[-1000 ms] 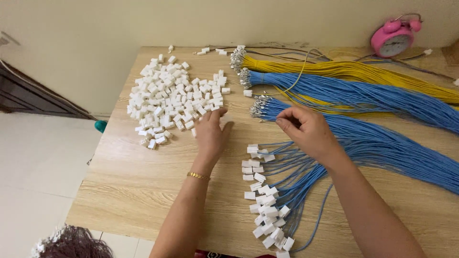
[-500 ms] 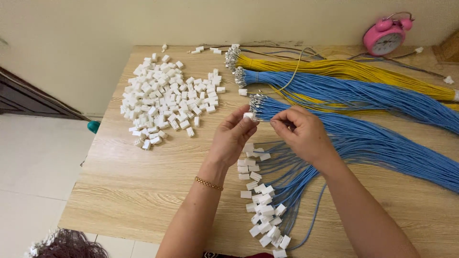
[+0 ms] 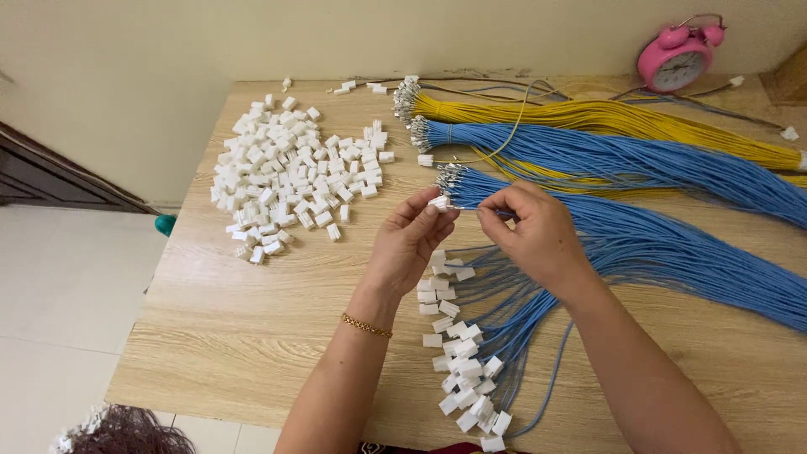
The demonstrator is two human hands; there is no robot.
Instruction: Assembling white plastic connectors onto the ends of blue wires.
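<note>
My left hand (image 3: 409, 244) pinches a small white plastic connector (image 3: 440, 203) at its fingertips. My right hand (image 3: 532, 229) pinches a blue wire (image 3: 503, 214) just right of it, the wire's metal tip at the connector. Both hands hover over the near bundle of blue wires (image 3: 656, 244). Below them lies a fan of blue wires fitted with white connectors (image 3: 462, 370). A heap of loose white connectors (image 3: 290, 172) sits to the left.
A second blue wire bundle (image 3: 588, 155) and a yellow wire bundle (image 3: 605, 118) lie farther back on the wooden table (image 3: 252, 328). A pink alarm clock (image 3: 677, 59) stands at the back right. The table's left edge drops to a white tiled floor.
My left hand left the connector heap with one connector and rose to meet my right hand, which holds a blue wire over the near bundle.
</note>
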